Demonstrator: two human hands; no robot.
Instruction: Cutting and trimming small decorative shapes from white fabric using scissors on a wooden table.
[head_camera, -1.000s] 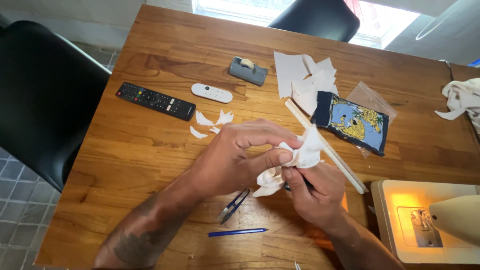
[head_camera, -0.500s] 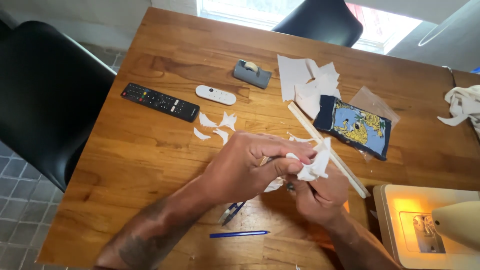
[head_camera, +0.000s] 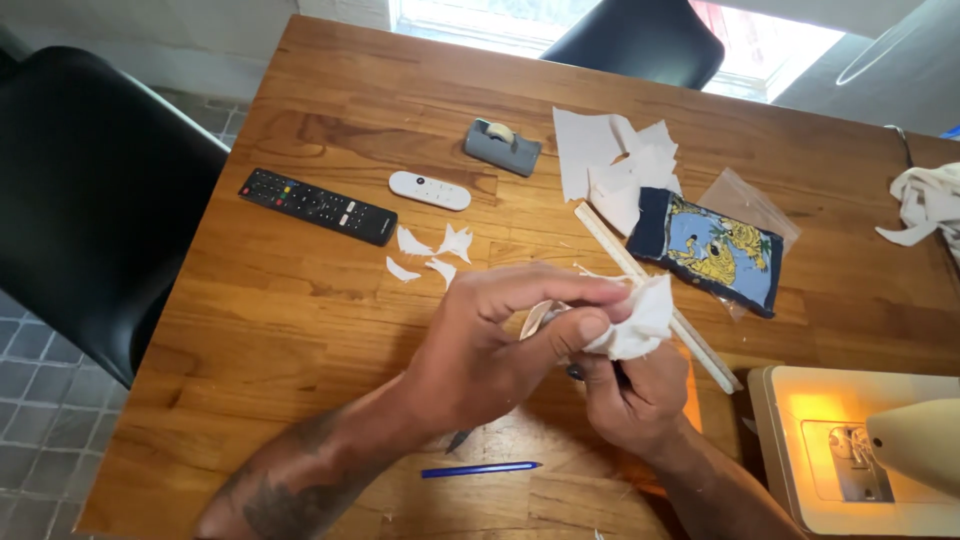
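Left hand (head_camera: 480, 350) over the near middle of the wooden desk (head_camera: 300, 300), grip clamped on a crumpled piece of white cloth (head_camera: 640, 315), thumb and fingers pinching its left edge. Right hand (head_camera: 630, 395) just beneath and to the right, grip closed around a dark tool, only its tip showing, pressed against the cloth's underside. Cloth held above the desk, touching both hands.

Near the hands: blue pen (head_camera: 480, 469) lying flat at the near edge; long pale ruler (head_camera: 655, 295) running diagonally behind the cloth. Farther left: black remote (head_camera: 317, 206), small white remote (head_camera: 429, 190), white scraps (head_camera: 430, 255) between them and the hands. Far side: grey tape dispenser (head_camera: 502, 146), white cloth pieces (head_camera: 610, 165), dark blue printed pouch (head_camera: 705, 248). Near right corner: sewing machine (head_camera: 870, 455), lamp lit.
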